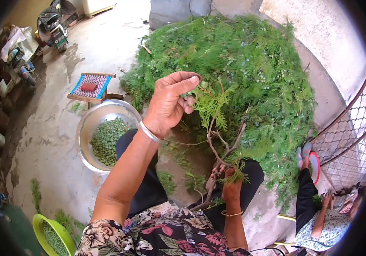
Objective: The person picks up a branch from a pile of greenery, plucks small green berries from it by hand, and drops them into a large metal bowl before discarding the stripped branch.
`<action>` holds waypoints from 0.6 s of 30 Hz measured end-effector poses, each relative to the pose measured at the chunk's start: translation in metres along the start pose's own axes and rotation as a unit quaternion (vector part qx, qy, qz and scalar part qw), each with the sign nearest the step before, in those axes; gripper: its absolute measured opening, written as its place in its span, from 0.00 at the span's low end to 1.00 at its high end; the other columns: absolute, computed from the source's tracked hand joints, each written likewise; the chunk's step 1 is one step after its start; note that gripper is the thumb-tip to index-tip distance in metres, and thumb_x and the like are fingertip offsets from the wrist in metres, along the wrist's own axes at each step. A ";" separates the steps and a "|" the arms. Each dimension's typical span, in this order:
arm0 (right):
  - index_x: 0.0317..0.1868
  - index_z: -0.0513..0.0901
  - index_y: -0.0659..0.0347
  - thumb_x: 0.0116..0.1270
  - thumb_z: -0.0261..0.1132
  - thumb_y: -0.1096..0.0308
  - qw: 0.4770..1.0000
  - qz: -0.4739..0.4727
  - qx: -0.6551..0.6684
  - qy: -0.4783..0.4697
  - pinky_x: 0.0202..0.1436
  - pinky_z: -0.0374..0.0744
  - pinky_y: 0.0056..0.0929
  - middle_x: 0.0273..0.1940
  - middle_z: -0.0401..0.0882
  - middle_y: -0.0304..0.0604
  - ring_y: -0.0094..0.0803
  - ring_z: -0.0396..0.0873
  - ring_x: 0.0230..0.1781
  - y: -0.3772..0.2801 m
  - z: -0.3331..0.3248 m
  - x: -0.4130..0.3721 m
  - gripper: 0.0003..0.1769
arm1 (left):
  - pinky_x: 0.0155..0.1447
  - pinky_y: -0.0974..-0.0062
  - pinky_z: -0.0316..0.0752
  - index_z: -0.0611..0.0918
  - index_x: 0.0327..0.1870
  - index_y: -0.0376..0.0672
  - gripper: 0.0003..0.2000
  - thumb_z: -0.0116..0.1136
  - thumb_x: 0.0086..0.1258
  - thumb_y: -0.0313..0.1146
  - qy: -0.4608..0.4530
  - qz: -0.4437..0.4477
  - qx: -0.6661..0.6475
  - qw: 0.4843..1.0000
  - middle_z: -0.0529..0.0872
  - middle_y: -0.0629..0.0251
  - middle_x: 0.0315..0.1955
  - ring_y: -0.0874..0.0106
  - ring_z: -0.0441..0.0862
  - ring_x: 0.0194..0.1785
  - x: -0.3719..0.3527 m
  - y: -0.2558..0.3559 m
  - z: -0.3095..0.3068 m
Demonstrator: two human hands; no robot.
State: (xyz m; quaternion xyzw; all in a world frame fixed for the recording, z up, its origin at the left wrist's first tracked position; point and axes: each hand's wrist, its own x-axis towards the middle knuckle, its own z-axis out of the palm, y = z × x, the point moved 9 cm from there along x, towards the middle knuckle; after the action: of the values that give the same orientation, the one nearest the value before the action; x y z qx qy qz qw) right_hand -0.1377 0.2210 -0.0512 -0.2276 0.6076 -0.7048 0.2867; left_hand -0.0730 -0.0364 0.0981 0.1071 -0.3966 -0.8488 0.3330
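My left hand [170, 96], with a silver bracelet at its wrist, is raised in the middle of the view. Its thumb and index finger are pinched together beside a green leafy sprig [212, 104]; anything between the fingertips is too small to make out. Lower down, over my lap, my right hand [231, 187] is closed round a bare, forked branch [215, 149] whose top carries the sprig. A metal basin [85, 141] holding many small green cones [108, 138] stands to the left of my left forearm.
A big heap of green cut branches [242, 77] lies ahead. Left are a small woven stool [91, 86] with a red block, and parked two-wheelers [57, 36]. A yellow-green bowl [65, 232] is lower left. Another person [323, 226] sits at the right, near wire mesh [349, 145].
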 end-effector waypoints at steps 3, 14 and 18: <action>0.39 0.73 0.67 0.73 0.53 0.61 1.000 0.001 -0.012 -0.005 0.39 0.81 0.30 0.34 0.79 0.47 0.32 0.81 0.33 0.000 0.004 0.000 0.14 | 0.19 0.87 0.67 0.80 0.38 0.36 0.08 0.65 0.61 0.28 -0.022 0.028 0.087 0.996 0.81 0.70 0.23 0.83 0.73 0.19 0.005 0.005 -0.004; 0.44 0.73 0.69 0.73 0.52 0.69 0.998 -0.017 -0.057 -0.011 0.39 0.81 0.29 0.34 0.78 0.44 0.30 0.80 0.34 -0.002 0.007 -0.004 0.10 | 0.29 0.82 0.75 0.82 0.34 0.37 0.06 0.64 0.62 0.29 -0.051 -0.070 0.045 0.995 0.84 0.69 0.26 0.79 0.80 0.25 0.002 -0.016 0.000; 0.44 0.74 0.68 0.73 0.52 0.69 0.998 -0.030 -0.053 -0.009 0.38 0.79 0.27 0.33 0.78 0.44 0.29 0.79 0.33 -0.006 0.009 -0.006 0.10 | 0.26 0.80 0.74 0.81 0.34 0.37 0.07 0.64 0.63 0.31 -0.035 -0.109 -0.048 0.992 0.83 0.68 0.25 0.78 0.79 0.23 -0.007 -0.031 0.010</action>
State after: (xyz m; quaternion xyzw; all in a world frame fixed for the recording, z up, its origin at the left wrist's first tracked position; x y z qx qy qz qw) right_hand -0.1283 0.2191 -0.0435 -0.2665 0.6342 -0.6781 0.2588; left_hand -0.0874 -0.0114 0.0813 0.1040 -0.3526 -0.9013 0.2290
